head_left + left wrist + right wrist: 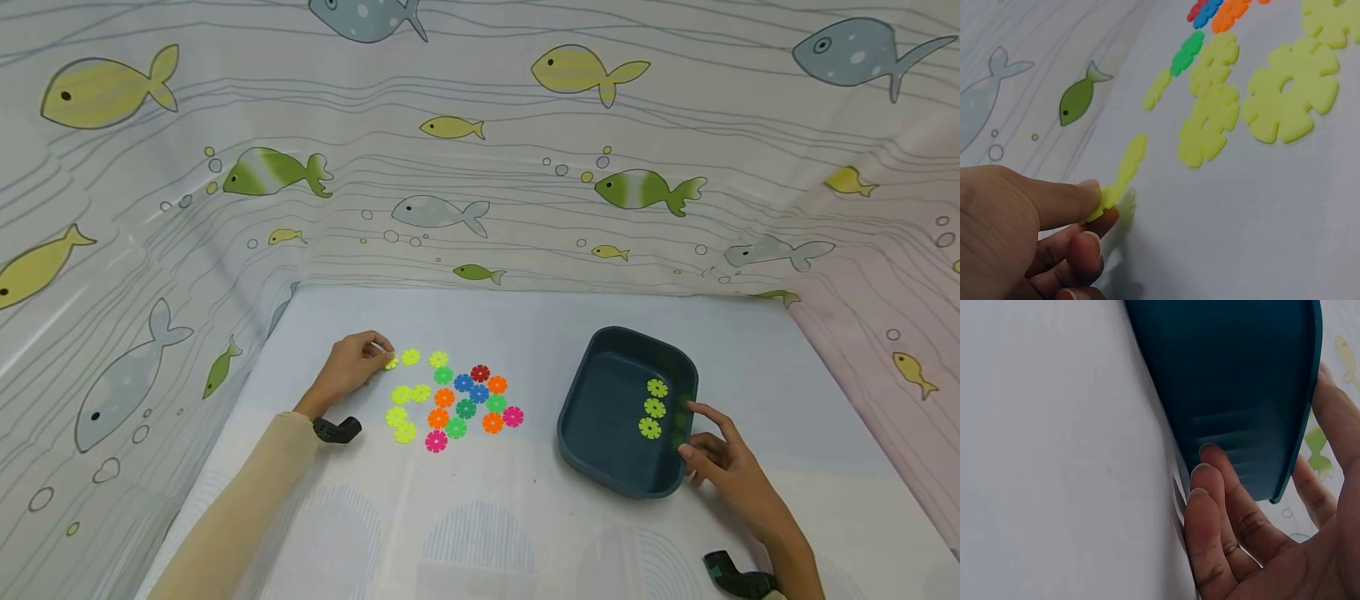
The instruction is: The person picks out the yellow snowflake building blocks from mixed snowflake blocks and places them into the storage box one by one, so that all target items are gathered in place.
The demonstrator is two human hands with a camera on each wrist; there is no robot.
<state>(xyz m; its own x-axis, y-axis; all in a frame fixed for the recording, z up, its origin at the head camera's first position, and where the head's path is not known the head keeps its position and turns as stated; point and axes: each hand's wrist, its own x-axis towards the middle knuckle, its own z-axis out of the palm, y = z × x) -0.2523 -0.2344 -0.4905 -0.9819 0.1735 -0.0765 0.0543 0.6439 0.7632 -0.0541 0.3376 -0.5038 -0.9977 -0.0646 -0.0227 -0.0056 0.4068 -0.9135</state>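
My left hand (351, 362) pinches a yellow flower-shaped disc (1107, 201) between thumb and fingertips, at the far left of the group of discs. Close beyond it lies another yellow disc (410, 357), with several more yellow ones (402, 394) nearby on the table. At the right, my right hand (731, 471) holds the side of a dark blue tray (600, 433), thumb at the rim. In the right wrist view, fingertips (1207, 481) rest against its outer wall (1235, 375). Three yellow discs (655, 408) lie in a column inside the tray.
Beside the yellow discs, orange (445, 397), green (467, 408), blue (479, 393), pink (513, 416) and dark red (480, 373) discs lie loosely grouped on the white table (495, 517). Fish-printed curtains (510, 167) rise at the back and both sides.
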